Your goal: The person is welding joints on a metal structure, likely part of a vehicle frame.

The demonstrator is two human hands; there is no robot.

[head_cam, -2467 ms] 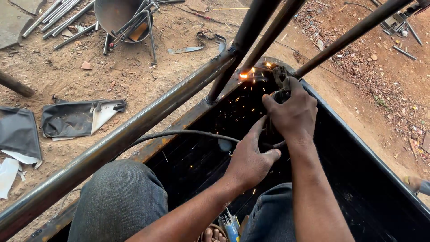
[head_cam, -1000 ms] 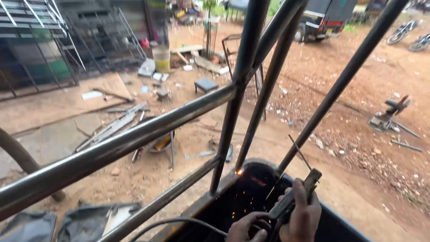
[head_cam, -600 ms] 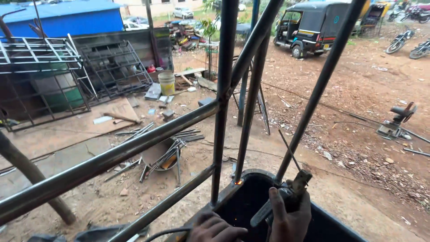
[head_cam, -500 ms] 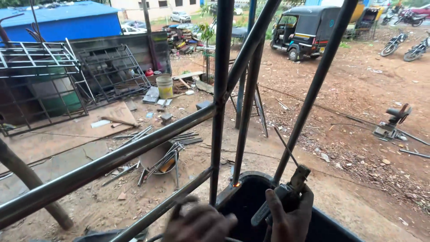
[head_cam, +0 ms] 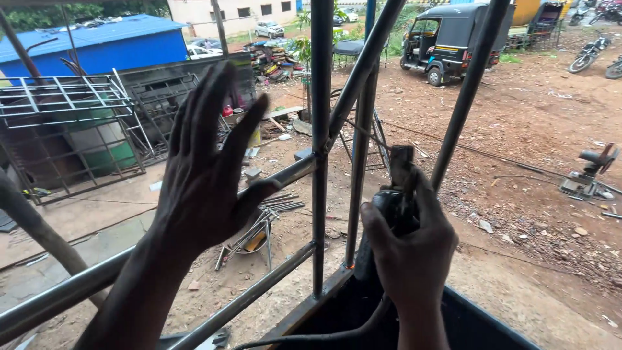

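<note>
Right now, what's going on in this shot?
A person works outdoors at a welded frame of metal tubes. The right hand grips a black electrode holder, raised in front of the tubes, its cable trailing below. The left hand is lifted, open, fingers spread, holding nothing. A small orange glow shows at a tube base by the black metal body. Scrap metal, a blue shed and a parked three-wheeler lie beyond.

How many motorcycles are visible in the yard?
2. One motorcycle stands on the dirt at the upper right; a second motorcycle is cut off by the right edge. More may be hidden at the top right corner.
</note>
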